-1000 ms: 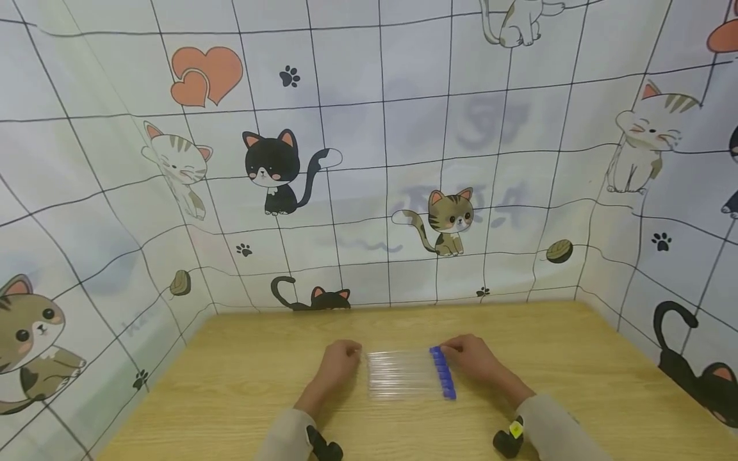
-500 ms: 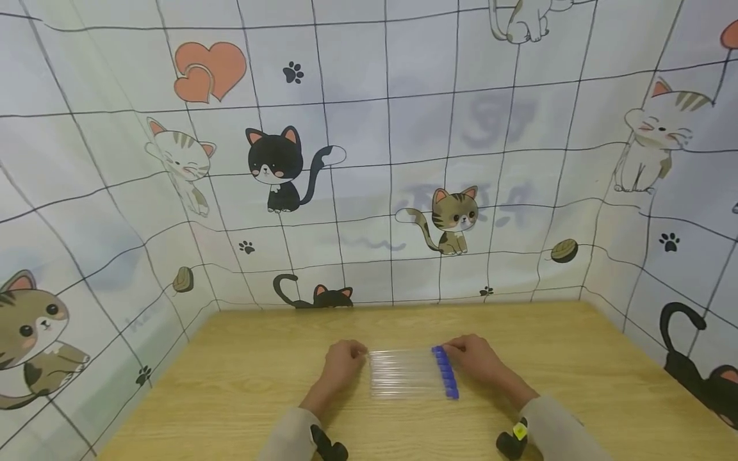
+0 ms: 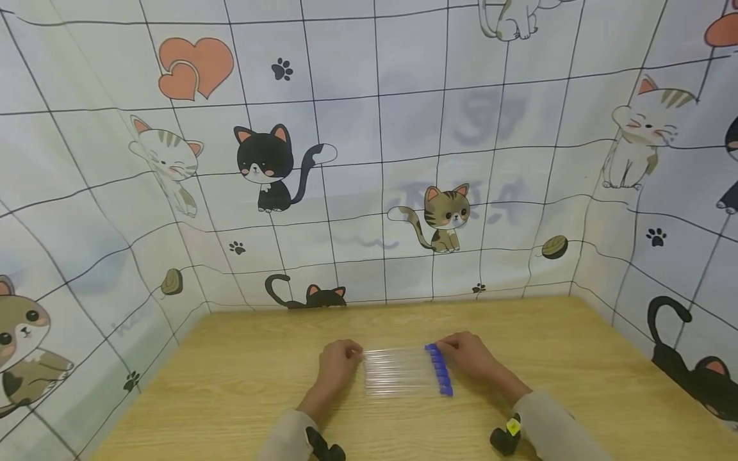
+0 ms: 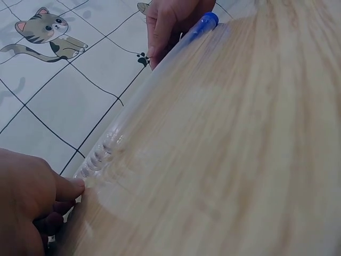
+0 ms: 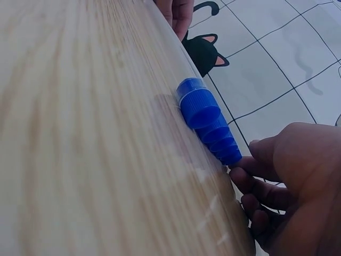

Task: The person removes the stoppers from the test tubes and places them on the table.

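Several clear plastic test tubes (image 3: 398, 374) lie side by side in a flat row on the wooden table. Their blue caps (image 3: 440, 368) all point to the right, ribbed in the right wrist view. My left hand (image 3: 339, 363) is at the rounded left end of the farthest tube, thumb and curled fingers pinching it. At the opposite end, my right hand (image 3: 473, 355) has thumb and forefinger on the cap of that same tube. Seen from the left wrist, the tube ends (image 4: 96, 160) line up beside the left thumb.
The light wooden table (image 3: 259, 358) meets a white cloth (image 3: 357, 141) printed with cats and grid lines at the back and both sides. Black wrist cameras are strapped at both beige sleeves (image 3: 553, 422).
My left hand has closed a small gap to the tubes' left ends and now touches the farthest one. My right hand stays at the cap. The head view shifts slightly.
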Available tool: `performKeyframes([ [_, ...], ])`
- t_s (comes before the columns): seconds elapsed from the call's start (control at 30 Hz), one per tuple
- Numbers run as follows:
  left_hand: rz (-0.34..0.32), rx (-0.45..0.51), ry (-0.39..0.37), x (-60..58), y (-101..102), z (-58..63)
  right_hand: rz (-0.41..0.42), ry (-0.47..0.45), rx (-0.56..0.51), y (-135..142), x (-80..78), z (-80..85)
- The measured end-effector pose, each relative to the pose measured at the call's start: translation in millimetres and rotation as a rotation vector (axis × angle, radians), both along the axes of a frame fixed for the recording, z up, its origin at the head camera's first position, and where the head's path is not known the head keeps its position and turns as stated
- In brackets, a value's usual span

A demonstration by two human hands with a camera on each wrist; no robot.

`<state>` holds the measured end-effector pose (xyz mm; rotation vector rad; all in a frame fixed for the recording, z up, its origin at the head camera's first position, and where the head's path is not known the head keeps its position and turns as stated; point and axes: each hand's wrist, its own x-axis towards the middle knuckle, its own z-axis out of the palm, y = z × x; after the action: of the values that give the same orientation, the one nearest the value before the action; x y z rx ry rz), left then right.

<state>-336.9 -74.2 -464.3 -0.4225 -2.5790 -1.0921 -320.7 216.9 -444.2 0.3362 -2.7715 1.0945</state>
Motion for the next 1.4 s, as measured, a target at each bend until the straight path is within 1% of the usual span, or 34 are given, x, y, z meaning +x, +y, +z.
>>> performKeyframes([
  [0.1, 0.021, -0.003, 0.023, -1.5, -0.5, -1.5, 0.01, 0.012, 0.005, -2.1, 0.6, 1.2],
  [0.2, 0.028, 0.008, 0.025, -2.4, -1.3, -2.1, 0.018, 0.002, 0.0, -2.9, 0.7, 1.5],
  [0.4, 0.014, 0.026, 0.021, -1.2, -1.3, -2.6, 0.04, -0.024, -0.014, -0.5, 0.2, 0.0],
  [0.53, 0.012, 0.033, 0.021, -0.9, -0.4, -2.6, 0.039, -0.051, -0.027, -1.1, -0.1, -0.1],
  [0.77, -0.003, 0.059, 0.004, 0.2, 1.5, -0.3, -0.008, -0.046, -0.083, -1.1, 0.1, -0.3],
  [0.9, -0.009, 0.08, 0.003, 0.5, 2.0, 1.6, -0.017, -0.045, -0.083, -2.1, -0.9, 1.4],
  [1.0, -0.011, 0.096, 0.005, 0.0, 2.7, 2.4, -0.027, -0.015, -0.082, -2.8, -0.8, 2.8],
  [1.1, 0.0, 0.128, -0.017, 0.3, 3.9, 4.0, -0.037, 0.007, -0.089, -3.4, 0.4, 4.0],
  [1.23, 0.013, 0.169, -0.039, 2.3, 5.3, 7.3, -0.049, 0.026, -0.128, -3.8, 1.7, 5.1],
  [1.3, 0.017, 0.172, -0.025, 2.9, 5.7, 8.9, -0.058, 0.023, -0.148, -3.5, 1.7, 5.9],
  [1.4, 0.02, 0.171, -0.005, 3.1, 6.1, 10.2, -0.075, 0.024, -0.15, -2.6, 0.2, 6.6],
])
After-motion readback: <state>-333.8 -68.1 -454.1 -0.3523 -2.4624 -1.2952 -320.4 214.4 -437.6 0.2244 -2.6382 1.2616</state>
